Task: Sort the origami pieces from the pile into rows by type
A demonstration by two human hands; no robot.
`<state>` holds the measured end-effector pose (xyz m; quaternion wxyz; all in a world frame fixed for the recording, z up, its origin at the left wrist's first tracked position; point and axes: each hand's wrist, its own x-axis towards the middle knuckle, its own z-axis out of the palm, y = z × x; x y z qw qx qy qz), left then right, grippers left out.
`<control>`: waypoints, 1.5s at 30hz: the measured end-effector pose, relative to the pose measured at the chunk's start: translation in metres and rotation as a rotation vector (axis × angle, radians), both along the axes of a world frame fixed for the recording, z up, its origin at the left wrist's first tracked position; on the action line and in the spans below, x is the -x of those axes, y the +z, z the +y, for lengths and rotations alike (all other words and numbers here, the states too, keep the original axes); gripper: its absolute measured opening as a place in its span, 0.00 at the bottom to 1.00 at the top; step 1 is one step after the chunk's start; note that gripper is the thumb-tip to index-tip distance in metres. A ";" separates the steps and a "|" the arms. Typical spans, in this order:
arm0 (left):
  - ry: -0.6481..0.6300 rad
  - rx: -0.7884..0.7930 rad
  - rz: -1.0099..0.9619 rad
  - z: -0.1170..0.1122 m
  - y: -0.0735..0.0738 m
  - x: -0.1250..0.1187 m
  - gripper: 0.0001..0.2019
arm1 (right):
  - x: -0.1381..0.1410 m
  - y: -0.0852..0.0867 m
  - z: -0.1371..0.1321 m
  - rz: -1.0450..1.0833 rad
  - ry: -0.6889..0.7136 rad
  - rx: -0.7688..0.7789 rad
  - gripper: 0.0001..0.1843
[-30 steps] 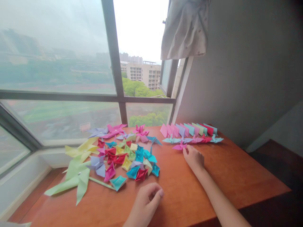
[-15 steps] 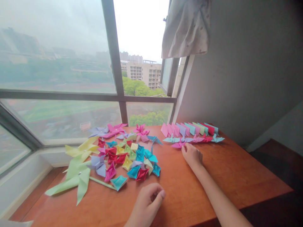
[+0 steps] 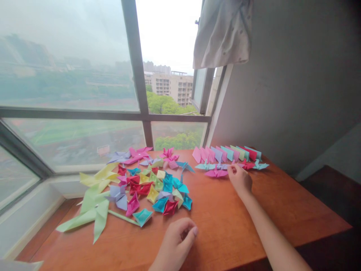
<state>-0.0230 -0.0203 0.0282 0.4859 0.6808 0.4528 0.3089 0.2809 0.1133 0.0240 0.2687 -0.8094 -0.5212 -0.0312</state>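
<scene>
My right hand (image 3: 240, 180) hovers just right of a magenta paper crane (image 3: 216, 172), thumb and forefinger slightly parted with nothing visible between them. Behind the fingertips runs a row of paper cranes: a light blue one (image 3: 205, 166), a lilac one, a pink one partly covered by my hand, a red one (image 3: 248, 165) and another light blue one (image 3: 260, 165). Near the front edge my left hand (image 3: 178, 241) rests loosely curled, thumb close to the forefinger, holding nothing. Ahead of it lie a teal paper boat (image 3: 143, 216) and a red one (image 3: 170, 207).
Folded paper pieces (image 3: 225, 153) stand in a row at the back of the wooden table (image 3: 214, 229). At left are several paper boats and pinwheels, including a light green pinwheel (image 3: 97, 210). Windows (image 3: 70, 56) border the table; a curtain (image 3: 222, 34) hangs above.
My right hand has let go of the magenta crane and shifted right, leaving it standing before the crane row. My left hand keeps its place. The view has tilted slightly.
</scene>
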 end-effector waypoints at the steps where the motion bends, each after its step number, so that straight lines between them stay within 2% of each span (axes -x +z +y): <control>1: -0.001 -0.001 0.002 0.000 0.000 0.000 0.15 | -0.004 0.002 0.005 0.003 0.014 0.016 0.16; 9: 0.013 0.005 0.008 0.000 0.003 0.000 0.16 | -0.016 0.000 0.031 0.006 0.136 0.059 0.13; 18: 0.017 -0.010 0.023 0.001 0.001 -0.001 0.13 | -0.022 -0.005 0.033 0.045 0.165 0.028 0.12; 24: 0.005 -0.009 0.005 0.000 -0.002 -0.001 0.14 | -0.019 -0.002 0.030 0.067 0.183 -0.042 0.12; 30: 0.019 0.002 -0.003 0.000 -0.001 0.000 0.14 | 0.002 0.008 0.006 0.118 0.149 -0.229 0.18; 33: 0.027 0.048 -0.069 0.001 -0.002 0.000 0.16 | 0.027 0.007 -0.019 0.236 0.236 -0.286 0.20; 35: 0.027 0.087 -0.147 0.003 0.000 0.000 0.16 | 0.047 0.001 -0.037 0.304 0.322 -0.232 0.20; 38: 0.024 0.118 -0.239 0.010 0.011 0.005 0.16 | 0.073 -0.013 -0.059 0.355 0.426 -0.140 0.20; 40: 0.044 0.064 -0.222 0.021 0.025 0.012 0.15 | 0.083 -0.023 -0.067 0.368 0.471 -0.100 0.20; 43: 0.124 -0.167 -0.014 0.052 0.050 0.031 0.15 | 0.087 -0.033 -0.070 0.378 0.511 -0.069 0.19; 45: 0.232 -0.349 0.260 0.082 0.064 0.045 0.14 | 0.087 -0.037 -0.070 0.375 0.520 -0.061 0.18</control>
